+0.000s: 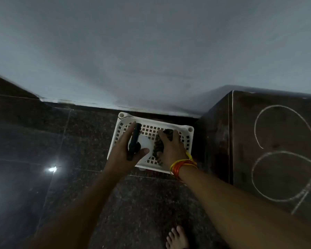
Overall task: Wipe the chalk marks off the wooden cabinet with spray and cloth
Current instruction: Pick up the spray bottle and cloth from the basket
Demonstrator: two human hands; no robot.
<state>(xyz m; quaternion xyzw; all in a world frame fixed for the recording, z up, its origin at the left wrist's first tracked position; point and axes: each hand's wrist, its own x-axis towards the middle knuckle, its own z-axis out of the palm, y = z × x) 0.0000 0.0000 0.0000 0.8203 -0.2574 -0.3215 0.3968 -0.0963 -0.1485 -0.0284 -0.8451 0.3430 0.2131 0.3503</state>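
A white perforated basket (187, 141) sits on the dark floor against the wall. Over its left half, my left hand (126, 148) grips a spray bottle (144, 143) with a white body and a dark trigger head (135, 141). Inside the basket's right half, my right hand (171, 150) holds a dark patterned cloth (157, 146), fingers curled over it. To the right stands the dark wooden cabinet (276, 141), with white looping chalk marks (258, 169) on its top surface.
A pale wall (151, 51) rises behind the basket. The dark polished floor tiles (43, 141) spread to the left, with a light reflection on them. My bare foot (177, 238) is at the bottom edge. Orange and yellow bangles (182, 167) circle my right wrist.
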